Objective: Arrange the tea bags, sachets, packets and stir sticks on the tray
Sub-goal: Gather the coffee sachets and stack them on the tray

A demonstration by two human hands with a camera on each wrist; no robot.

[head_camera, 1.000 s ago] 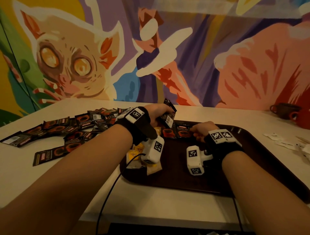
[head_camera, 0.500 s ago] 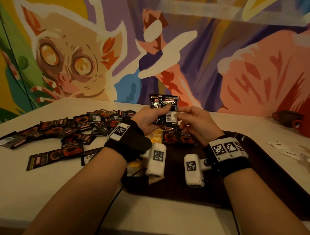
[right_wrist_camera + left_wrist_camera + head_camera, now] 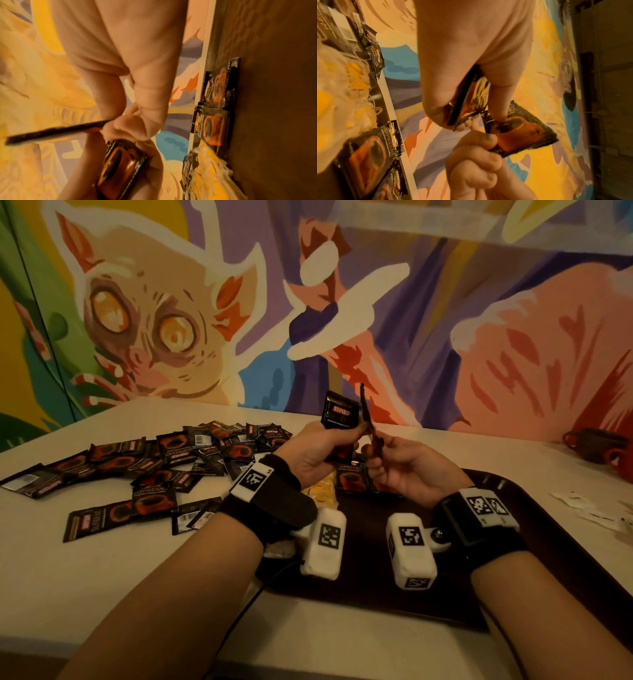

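Observation:
Above the far edge of the dark brown tray [image 3: 513, 498], my left hand [image 3: 349, 440] grips a black and orange coffee sachet [image 3: 339, 414] upright. In the left wrist view its thumb and fingers pinch this sachet [image 3: 467, 102]. Just to the right, my right hand [image 3: 375, 445] pinches a second sachet [image 3: 365, 409], turned edge-on to the head camera and seen as a thin dark strip [image 3: 56, 131] in the right wrist view. Two more sachets [image 3: 352, 477] lie flat on the tray below the hands, beside yellow tea bags [image 3: 322, 491].
A loose pile of the same sachets [image 3: 164, 460] covers the white table left of the tray. Two dark mugs [image 3: 596, 445] stand at the far right, with white paper packets [image 3: 589, 508] in front of them. A painted wall runs along the table's back.
Both hands rose from the tray with sachets. The right hand has since drawn one sachet away from the left hand's and turned it edge-on.

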